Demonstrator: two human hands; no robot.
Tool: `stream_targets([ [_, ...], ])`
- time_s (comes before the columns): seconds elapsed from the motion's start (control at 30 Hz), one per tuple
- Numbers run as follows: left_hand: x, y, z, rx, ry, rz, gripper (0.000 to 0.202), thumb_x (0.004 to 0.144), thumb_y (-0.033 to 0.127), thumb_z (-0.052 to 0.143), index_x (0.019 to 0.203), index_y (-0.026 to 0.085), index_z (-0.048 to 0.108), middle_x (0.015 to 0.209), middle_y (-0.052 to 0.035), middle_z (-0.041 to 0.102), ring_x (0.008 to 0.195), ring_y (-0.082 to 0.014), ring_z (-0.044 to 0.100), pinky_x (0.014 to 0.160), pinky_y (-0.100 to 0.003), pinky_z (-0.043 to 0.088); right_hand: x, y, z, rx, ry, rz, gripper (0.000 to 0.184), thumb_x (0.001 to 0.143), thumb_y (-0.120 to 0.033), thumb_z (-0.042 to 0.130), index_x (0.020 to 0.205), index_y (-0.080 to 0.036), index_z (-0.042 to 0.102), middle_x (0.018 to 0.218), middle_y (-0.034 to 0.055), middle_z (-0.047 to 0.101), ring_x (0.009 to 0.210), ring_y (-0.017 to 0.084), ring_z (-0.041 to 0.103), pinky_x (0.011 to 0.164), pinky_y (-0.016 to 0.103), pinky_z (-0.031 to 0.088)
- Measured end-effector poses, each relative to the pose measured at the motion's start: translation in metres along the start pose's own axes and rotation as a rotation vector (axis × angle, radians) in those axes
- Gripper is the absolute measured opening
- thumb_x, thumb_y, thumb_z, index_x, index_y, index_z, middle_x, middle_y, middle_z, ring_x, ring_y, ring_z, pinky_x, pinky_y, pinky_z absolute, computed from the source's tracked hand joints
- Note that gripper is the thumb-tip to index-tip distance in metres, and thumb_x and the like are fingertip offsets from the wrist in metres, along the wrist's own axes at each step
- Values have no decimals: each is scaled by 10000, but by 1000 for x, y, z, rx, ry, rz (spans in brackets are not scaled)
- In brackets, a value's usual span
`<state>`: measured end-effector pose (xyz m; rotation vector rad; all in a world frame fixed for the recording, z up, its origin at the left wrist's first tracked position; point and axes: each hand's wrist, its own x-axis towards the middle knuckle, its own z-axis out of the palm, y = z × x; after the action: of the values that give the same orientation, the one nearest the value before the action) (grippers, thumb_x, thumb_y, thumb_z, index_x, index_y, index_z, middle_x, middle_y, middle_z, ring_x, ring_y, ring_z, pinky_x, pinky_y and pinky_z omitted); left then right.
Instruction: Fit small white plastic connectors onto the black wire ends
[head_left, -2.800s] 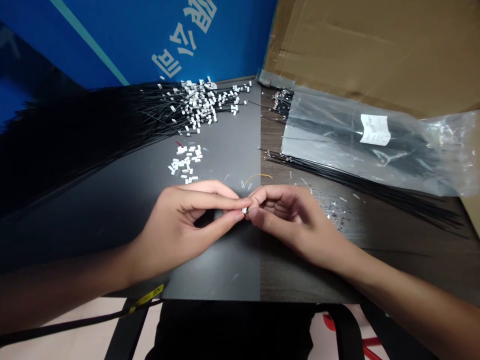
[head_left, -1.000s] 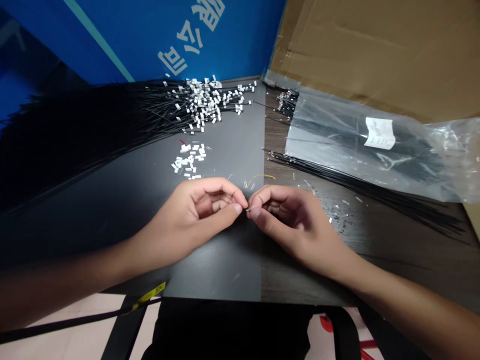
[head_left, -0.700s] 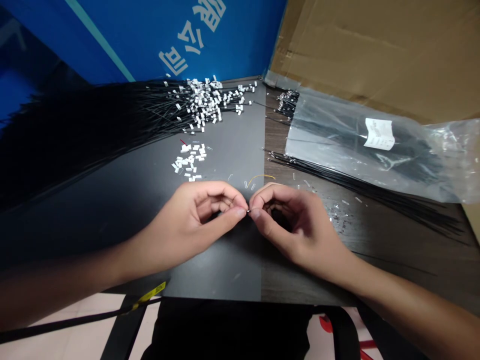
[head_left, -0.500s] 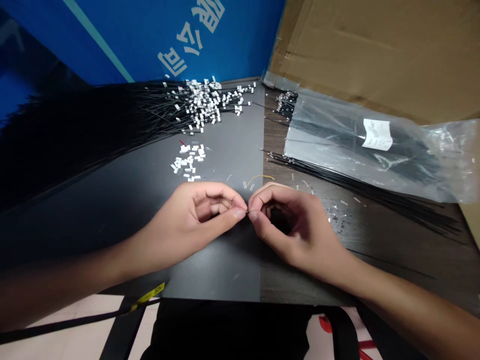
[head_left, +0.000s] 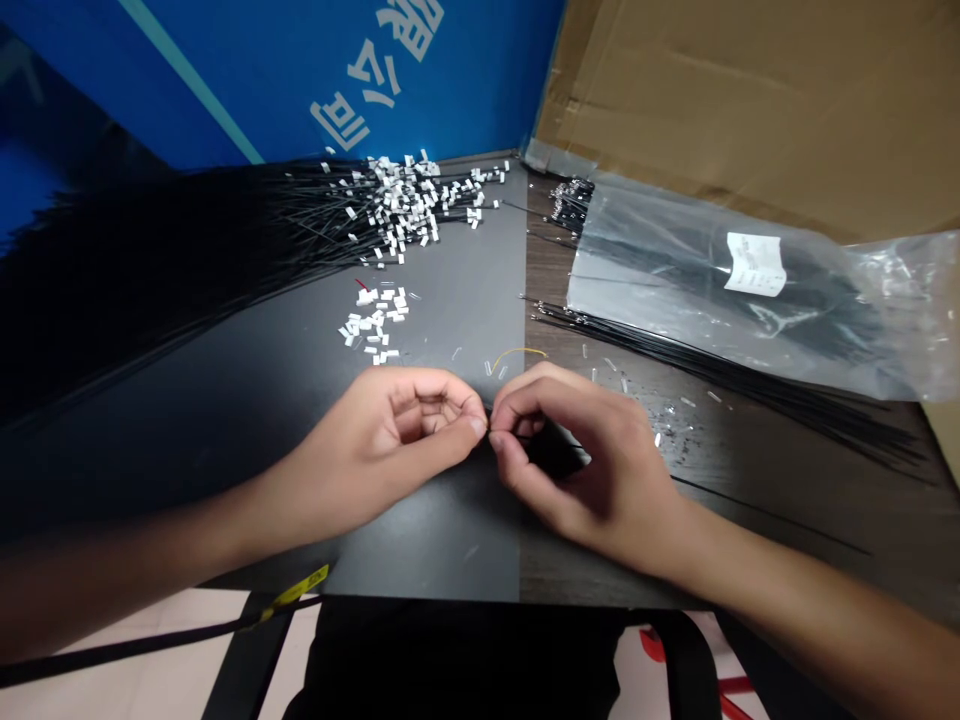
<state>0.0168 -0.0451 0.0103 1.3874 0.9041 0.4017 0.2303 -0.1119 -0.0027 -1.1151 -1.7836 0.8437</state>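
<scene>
At far left a thick sheaf of black wires (head_left: 172, 240) lies across the grey surface (head_left: 427, 540), in front of a blue panel (head_left: 465, 70); its right-hand ends carry white connectors (head_left: 405, 200). Below the sheaf, near the table's front edge, a yellow tag (head_left: 304, 588) wraps a black cable (head_left: 165, 637). Loose white pieces (head_left: 367, 297) lie just below the white ends, with a red scrap (head_left: 361, 285) beside them. The left hand (head_left: 375, 450) is nearer the person, thumb and forefinger pressed together in a narrow pinch; what sits between those tips is too small and covered to tell. Right up against them, the right hand (head_left: 611, 480) pinches one black wire (head_left: 772, 517) near its end, at the seam where grey meets wood grain (head_left: 570, 570). The wire seems to pass under that palm and out to the right along the wood. Beyond the fingertips are a curved yellow wire (head_left: 521, 350) and small clear pieces (head_left: 488, 368). Farther right a slim black bundle (head_left: 675, 355) lies along a clear bag (head_left: 652, 240) with a white label (head_left: 755, 265), cardboard (head_left: 750, 100) standing behind.
</scene>
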Motion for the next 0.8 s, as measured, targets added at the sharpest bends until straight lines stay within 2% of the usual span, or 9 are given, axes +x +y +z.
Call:
stream_targets([
  [0.17,2,2,-3,-56,-39,0,85,924,226,793,875,157,785,834,-15,760,783,-113,706,725,-155,542,1,-3,-2,7,-12,21,117,977,-93,666,958,-209,673,953,50,721,812,159,636,750,319,548],
  [0.3,4,4,-2,-78,-44,22,105,930,177,777,828,157,784,758,3,724,699,-87,655,643,-128,503,1,-5,-1,104,18,117,122,958,-100,693,930,-220,691,937,37,734,809,164,643,763,328,539],
  [0.47,2,5,0,-145,-9,40,57,867,129,851,844,152,804,761,5,740,687,-78,655,660,-120,531,2,-5,-1,374,30,310,119,919,-112,779,892,-203,706,894,19,720,790,147,629,728,295,505],
  [0.57,3,-1,-1,-188,15,86,49,918,122,839,906,162,864,776,-8,780,683,-79,676,682,-127,568,4,-3,-3,509,32,367,127,922,-142,819,895,-205,712,853,11,713,788,154,629,752,304,511],
  [0.67,7,-10,-2,-225,61,125,112,980,139,817,1018,192,908,830,-30,832,738,-92,731,749,-142,610,6,-1,-5,552,31,391,134,935,-198,838,872,-207,720,845,16,725,787,156,634,752,302,513],
  [0.8,8,-12,-3,-220,86,118,137,973,114,824,1034,186,923,793,-40,841,754,-106,765,784,-154,636,7,0,-5,549,11,442,168,936,-279,871,866,-204,739,864,21,754,791,153,663,757,296,524],
])
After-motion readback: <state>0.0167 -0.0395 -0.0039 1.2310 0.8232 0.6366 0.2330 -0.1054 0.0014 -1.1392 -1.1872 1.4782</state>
